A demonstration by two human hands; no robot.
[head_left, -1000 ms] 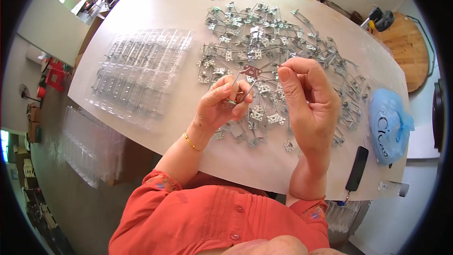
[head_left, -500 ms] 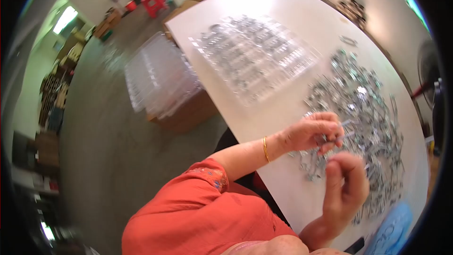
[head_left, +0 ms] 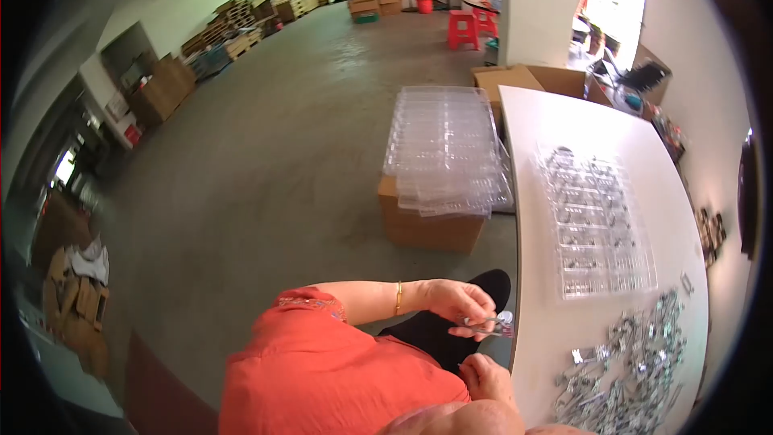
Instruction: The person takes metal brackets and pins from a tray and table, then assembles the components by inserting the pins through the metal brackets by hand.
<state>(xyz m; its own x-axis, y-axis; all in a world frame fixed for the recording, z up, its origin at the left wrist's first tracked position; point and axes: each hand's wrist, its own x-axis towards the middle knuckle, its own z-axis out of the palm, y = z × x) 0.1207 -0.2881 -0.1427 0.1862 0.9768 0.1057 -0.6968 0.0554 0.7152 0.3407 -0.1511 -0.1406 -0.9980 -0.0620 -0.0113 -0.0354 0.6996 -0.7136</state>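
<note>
My left hand is closed around a few small shiny metal pieces, which stick out past the fingertips by the table's left edge. Just below it, my right hand is curled near my body; what its fingers hold, if anything, is too small to make out. A loose heap of similar metal pieces lies on the white table to the right of both hands. Beyond the heap is a clear plastic tray with rows of compartments, many with small metal pieces in them.
Left of the table, a stack of clear plastic trays rests on a cardboard box. An open carton stands at the table's far end. Further back are red stools, and pallets line the far left wall.
The head view has swung left, showing more floor. Both hands have moved from over the metal heap to the table's left edge, the left one still holding metal pieces.
</note>
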